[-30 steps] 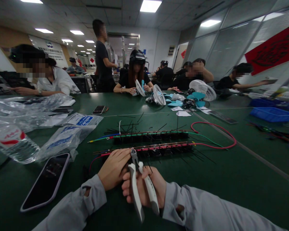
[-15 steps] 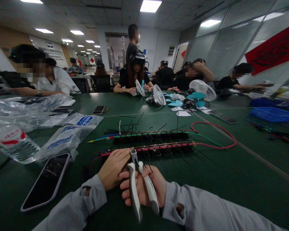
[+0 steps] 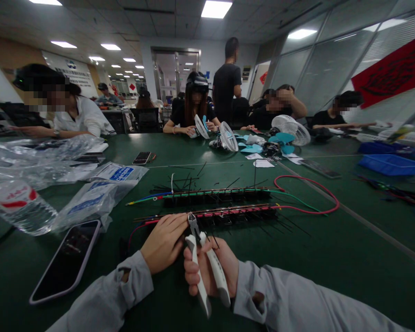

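My right hand is wrapped round the white and grey handles of a pair of diagonal cutters. Their jaws point away from me, at the near wire bundle, a long black strip with red wire and many thin black cable-tie tails. Whether the jaws touch a tail is too small to tell. My left hand lies over the bundle's left part, fingers stretched out beside the jaws, its fingertips touching the strip. Behind it and roughly parallel lies a second bundle with green and blue wires.
Left of my hands are a phone, a plastic bag and a water bottle. Loose black tie tails lie round the bundles. Across the green table are fan parts, blue trays and several seated people.
My right fingers have curled tighter and the cutters' handles are closer together. The left hand stays put. A standing person in the background has moved right.
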Demonstrator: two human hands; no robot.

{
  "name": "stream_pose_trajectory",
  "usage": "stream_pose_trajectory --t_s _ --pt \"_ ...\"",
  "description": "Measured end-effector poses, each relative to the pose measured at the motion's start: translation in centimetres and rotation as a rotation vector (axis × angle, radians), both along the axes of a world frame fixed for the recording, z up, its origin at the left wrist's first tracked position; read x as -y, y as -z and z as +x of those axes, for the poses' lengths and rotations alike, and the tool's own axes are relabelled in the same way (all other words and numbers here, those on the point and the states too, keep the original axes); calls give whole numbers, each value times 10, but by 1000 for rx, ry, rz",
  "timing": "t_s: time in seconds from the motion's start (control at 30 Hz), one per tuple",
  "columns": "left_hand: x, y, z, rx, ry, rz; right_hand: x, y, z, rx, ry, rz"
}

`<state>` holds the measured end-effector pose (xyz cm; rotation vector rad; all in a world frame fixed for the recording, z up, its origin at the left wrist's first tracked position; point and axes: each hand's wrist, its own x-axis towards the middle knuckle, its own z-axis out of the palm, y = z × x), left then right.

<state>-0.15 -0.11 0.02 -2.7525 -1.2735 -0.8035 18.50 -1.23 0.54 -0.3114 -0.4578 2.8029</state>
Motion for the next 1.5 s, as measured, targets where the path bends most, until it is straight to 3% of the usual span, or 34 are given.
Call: stream_pose_trajectory --t_s 1.5 --pt "0 0 0 -21 1 7 3 -8 -2 172 17 -29"
